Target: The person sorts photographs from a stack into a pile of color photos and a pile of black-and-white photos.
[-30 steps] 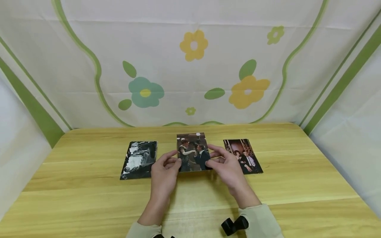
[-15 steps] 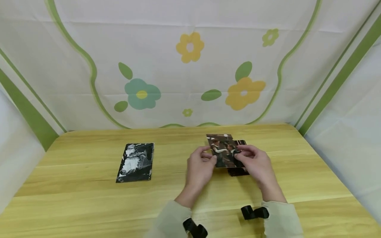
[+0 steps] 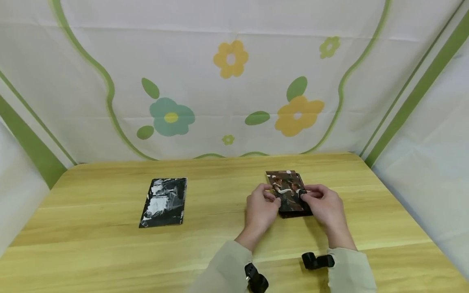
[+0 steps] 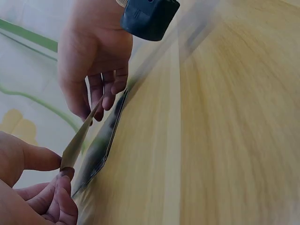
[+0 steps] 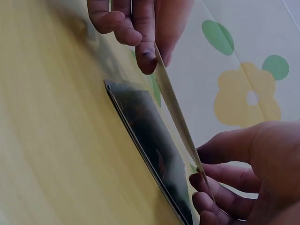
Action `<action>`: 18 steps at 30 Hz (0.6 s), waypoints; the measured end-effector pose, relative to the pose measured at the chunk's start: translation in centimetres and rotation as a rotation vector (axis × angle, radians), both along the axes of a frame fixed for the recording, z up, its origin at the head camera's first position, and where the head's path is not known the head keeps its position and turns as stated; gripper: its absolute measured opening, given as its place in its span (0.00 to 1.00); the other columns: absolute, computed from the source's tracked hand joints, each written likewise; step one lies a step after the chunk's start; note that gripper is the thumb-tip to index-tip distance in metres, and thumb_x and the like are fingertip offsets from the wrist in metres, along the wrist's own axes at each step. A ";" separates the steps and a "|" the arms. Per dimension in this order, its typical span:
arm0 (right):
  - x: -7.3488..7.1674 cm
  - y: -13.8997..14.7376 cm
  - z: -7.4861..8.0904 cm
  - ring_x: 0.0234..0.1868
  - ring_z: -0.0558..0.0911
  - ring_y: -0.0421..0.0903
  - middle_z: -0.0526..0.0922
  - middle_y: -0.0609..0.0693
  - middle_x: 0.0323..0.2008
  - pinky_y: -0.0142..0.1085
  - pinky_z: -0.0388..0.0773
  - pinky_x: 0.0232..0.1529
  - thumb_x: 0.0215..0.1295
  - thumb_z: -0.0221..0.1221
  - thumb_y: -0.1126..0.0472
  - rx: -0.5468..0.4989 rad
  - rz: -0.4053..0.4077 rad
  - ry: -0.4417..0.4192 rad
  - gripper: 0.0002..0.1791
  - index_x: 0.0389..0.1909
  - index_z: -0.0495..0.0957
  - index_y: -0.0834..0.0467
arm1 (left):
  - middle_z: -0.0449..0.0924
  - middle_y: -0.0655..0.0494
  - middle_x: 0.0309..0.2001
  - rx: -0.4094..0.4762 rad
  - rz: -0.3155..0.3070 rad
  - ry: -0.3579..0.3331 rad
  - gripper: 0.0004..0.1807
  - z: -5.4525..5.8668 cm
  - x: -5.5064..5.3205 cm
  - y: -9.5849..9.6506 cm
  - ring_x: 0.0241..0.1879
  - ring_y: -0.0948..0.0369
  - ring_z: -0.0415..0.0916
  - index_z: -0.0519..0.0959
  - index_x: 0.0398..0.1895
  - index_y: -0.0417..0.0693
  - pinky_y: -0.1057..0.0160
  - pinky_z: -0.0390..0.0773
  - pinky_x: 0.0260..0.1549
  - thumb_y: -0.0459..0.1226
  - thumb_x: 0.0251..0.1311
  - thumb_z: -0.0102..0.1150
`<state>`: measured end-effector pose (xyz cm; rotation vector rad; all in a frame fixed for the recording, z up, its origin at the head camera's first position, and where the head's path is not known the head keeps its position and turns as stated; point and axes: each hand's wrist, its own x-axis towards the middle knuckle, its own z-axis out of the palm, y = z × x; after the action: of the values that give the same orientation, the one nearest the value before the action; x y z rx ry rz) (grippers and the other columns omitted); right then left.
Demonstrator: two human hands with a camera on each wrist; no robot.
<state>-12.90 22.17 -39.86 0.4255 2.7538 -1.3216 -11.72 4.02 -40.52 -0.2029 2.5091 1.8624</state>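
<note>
A colour photo card (image 3: 287,188) showing two people is held by its side edges, just above a stack of dark photo cards (image 3: 296,213). My left hand (image 3: 261,208) pinches its left edge between thumb and fingers. On the opposite edge, my right hand (image 3: 325,204) pinches it the same way. Both wrist views show the held card (image 4: 78,143) edge-on, with a gap between it and the stack (image 5: 145,136) lying on the table. The held card covers most of the stack's top picture in the head view.
A black-and-white photo card pile (image 3: 163,202) lies on the wooden table (image 3: 110,252) to the left. Behind the table hangs a white cloth (image 3: 205,97) printed with flowers. Black wrist devices (image 3: 317,261) stick out from the sleeves.
Both hands have carried the photo card from the middle of the table to the right, over the stack there, then lowered it closer. The left pile stays put while the view shifts slightly.
</note>
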 end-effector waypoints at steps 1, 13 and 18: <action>0.0 0.1 -0.1 0.53 0.83 0.56 0.86 0.61 0.55 0.36 0.76 0.43 0.76 0.63 0.53 0.004 -0.006 0.008 0.24 0.67 0.81 0.59 | 0.85 0.59 0.34 -0.005 -0.004 -0.001 0.21 -0.1 -0.1 0.3 0.30 0.67 0.78 0.83 0.62 0.42 0.66 0.79 0.32 0.32 0.66 0.72; -0.3 0.4 -1.0 0.53 0.85 0.60 0.87 0.64 0.54 0.41 0.77 0.44 0.75 0.64 0.55 0.124 -0.017 0.050 0.22 0.64 0.82 0.62 | 0.83 0.60 0.32 -0.108 -0.046 -0.019 0.21 -0.4 -0.3 0.9 0.28 0.68 0.76 0.83 0.60 0.42 0.64 0.80 0.33 0.31 0.63 0.74; -0.5 0.1 -1.2 0.53 0.85 0.60 0.87 0.63 0.54 0.44 0.78 0.47 0.75 0.64 0.55 0.130 -0.020 0.056 0.22 0.64 0.82 0.62 | 0.83 0.57 0.33 -0.122 -0.080 -0.012 0.21 -0.3 -0.4 0.3 0.28 0.66 0.75 0.84 0.58 0.41 0.65 0.79 0.32 0.30 0.61 0.74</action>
<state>-13.41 22.25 -41.03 0.4310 2.8996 -1.1803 -12.14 4.34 -40.86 -0.1133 2.5839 1.6761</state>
